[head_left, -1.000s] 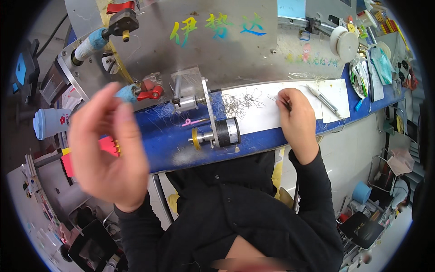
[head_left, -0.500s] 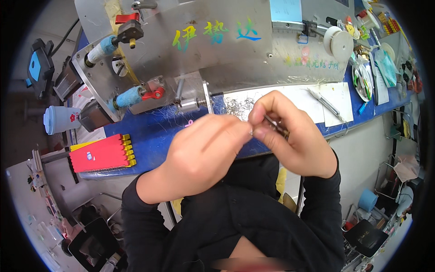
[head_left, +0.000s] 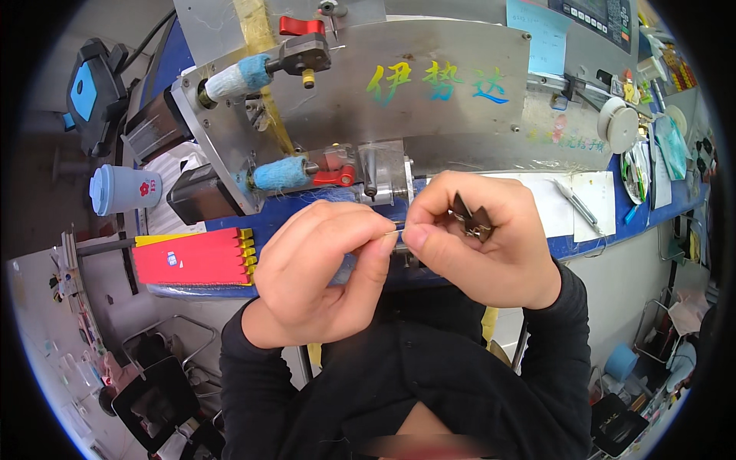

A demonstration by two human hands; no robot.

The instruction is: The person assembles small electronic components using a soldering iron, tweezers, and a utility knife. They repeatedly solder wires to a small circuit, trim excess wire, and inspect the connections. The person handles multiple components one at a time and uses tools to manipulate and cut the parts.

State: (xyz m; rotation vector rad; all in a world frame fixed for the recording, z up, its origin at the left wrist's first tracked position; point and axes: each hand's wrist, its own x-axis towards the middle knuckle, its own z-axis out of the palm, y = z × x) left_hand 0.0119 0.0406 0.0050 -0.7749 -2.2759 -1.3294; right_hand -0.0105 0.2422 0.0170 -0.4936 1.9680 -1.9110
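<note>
Pale, wire-fine material between my fingertips; my left hand [head_left: 318,268] pinches narrow, thumb against forefinger, at the near end of a thin pale piece [head_left: 394,231]; my right hand [head_left: 487,245] pinches its other end just beside, so the piece bridges the small gap between the two hands; whether wire or thread, too small to tell.

Dark angular piece [head_left: 471,222] also lodged in the curl of my right hand, behind the pinch; its kind cannot be made out.

Handling, by judgement: thin piece next to weightless; probably springy if wire, limp if thread; smooth enough to slide from dry skin, and easily kinked; best taken at its very ends with the pads, light pressure, no twist. Dark piece looks light and stiff, with pointed corners; better cradled in the curled fingers than squeezed.

Surroundings: blue bench [head_left: 264,218] beyond and below both hands; red notched card stack [head_left: 188,259] left of my left hand; blue-wrapped roller [head_left: 280,175] ahead of it; slim grey tool [head_left: 576,205] on white paper [head_left: 602,192], right of my right hand.
</note>
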